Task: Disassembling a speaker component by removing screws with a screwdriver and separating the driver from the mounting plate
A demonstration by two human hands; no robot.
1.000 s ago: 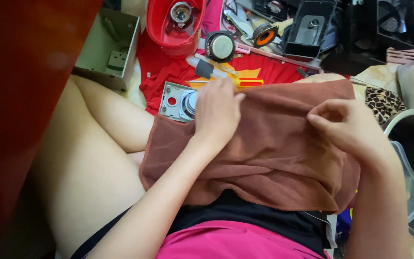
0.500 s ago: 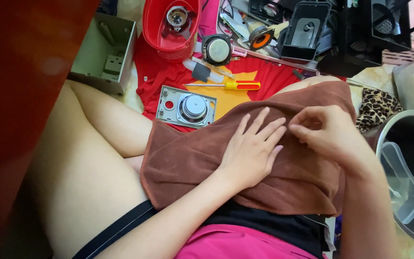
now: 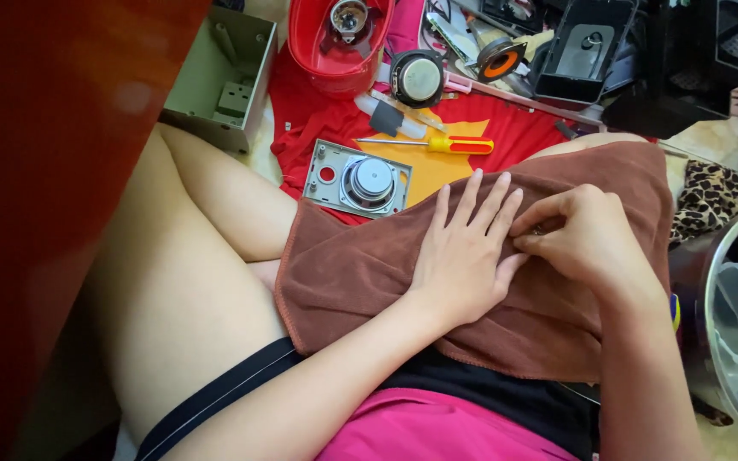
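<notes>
Across the lap, a brown towel (image 3: 360,273) is draped over the raised knee, and the left hand (image 3: 463,248) lies open and flat on it, fingers spread, pinning the cloth while the right hand (image 3: 582,235), just beside it, curls shut and pinches a fold or something small I cannot make out. Farther off, the floor carries a red cloth (image 3: 318,128) with a speaker on a grey plate (image 3: 360,181), a yellow-and-red screwdriver (image 3: 437,144), a red housing (image 3: 335,34) and a grey metal box (image 3: 224,72) at far left.
</notes>
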